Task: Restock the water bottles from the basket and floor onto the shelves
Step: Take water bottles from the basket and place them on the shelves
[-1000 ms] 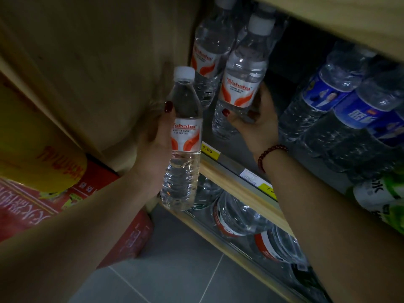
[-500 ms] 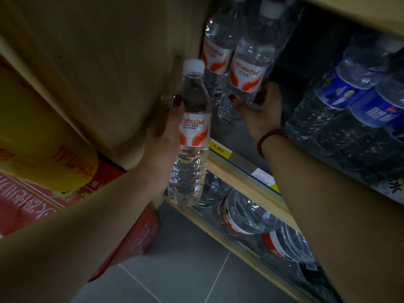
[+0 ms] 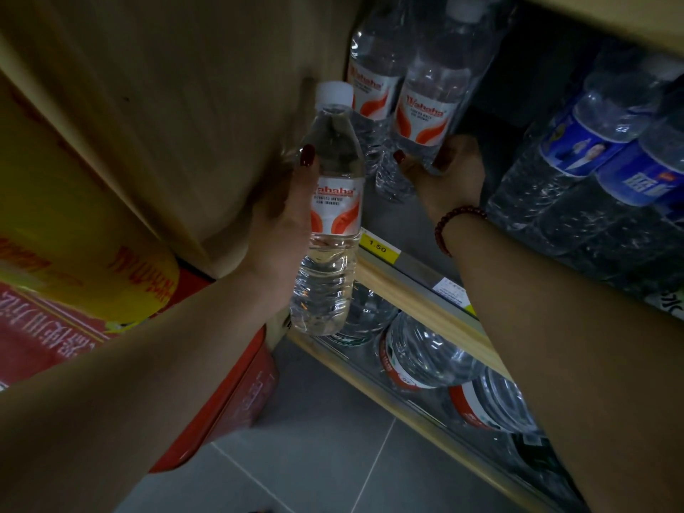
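Note:
My left hand (image 3: 285,212) grips a clear Wahaha water bottle (image 3: 329,231) with a white cap and an orange-and-white label, held upright just in front of the wooden shelf (image 3: 392,279). My right hand (image 3: 444,175) reaches onto that shelf and grips the lower part of a second Wahaha bottle (image 3: 425,116) standing there. A third Wahaha bottle (image 3: 374,75) stands right behind it on the left, against the shelf's side wall.
Blue-labelled water bottles (image 3: 599,157) fill the shelf to the right. Larger bottles with red bands (image 3: 418,353) lie on the lower shelf. A wooden side panel (image 3: 185,105) rises on the left, with red and yellow cartons (image 3: 74,290) beside it. Grey tiled floor (image 3: 314,457) is below.
My right hand has pushed its bottle deeper onto the shelf, beside the rear one. My left hand has carried its bottle closer to the shelf front.

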Motion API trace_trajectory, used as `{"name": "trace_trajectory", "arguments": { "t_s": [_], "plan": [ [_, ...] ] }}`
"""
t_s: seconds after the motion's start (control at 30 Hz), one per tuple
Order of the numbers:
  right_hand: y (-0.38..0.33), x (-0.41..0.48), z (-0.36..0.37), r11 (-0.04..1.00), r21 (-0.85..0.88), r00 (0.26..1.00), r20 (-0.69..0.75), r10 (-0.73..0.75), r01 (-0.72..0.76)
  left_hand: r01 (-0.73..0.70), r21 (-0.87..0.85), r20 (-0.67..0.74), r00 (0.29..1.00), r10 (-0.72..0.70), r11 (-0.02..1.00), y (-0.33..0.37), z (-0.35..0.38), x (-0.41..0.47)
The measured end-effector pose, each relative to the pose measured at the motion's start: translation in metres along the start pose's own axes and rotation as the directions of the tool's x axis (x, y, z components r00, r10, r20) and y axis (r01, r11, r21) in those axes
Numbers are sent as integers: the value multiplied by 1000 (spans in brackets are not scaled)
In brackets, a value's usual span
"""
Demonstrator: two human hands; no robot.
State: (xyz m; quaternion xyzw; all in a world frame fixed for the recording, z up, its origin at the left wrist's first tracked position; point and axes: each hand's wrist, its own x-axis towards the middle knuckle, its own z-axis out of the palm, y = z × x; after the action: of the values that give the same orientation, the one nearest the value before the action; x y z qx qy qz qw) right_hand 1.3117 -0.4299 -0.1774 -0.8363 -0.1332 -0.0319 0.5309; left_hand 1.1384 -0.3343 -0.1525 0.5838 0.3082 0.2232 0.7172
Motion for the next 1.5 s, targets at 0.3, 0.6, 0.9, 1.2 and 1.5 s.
{"name": "trace_trajectory", "arguments": {
  "t_s": [0.3, 0.6, 0.9, 1.2, 1.5],
  "plan": [
    [-24, -29, -23, 970, 200, 989, 66, 129, -140, -1, -41, -22, 1000, 0, 999, 14, 0, -1],
    [-61, -102, -40, 884, 364, 844, 533, 61, -294, -94, -74, 39, 995, 97, 993, 20, 12, -6],
    [-65, -90, -45, 926, 256, 822, 562, 91, -278, -71, -57, 212, 974, 81, 996, 16, 15, 3],
    [-74, -70, -51, 912, 358, 901, 432, 29, -201, -115, 125, 120, 988, 100, 985, -4, -9, 28],
    [-82, -41, -42, 924, 378, 970, 241, -35, -60, -561, 576, 284, 819, 499, 594, -70, -30, 43]
  ]
}}
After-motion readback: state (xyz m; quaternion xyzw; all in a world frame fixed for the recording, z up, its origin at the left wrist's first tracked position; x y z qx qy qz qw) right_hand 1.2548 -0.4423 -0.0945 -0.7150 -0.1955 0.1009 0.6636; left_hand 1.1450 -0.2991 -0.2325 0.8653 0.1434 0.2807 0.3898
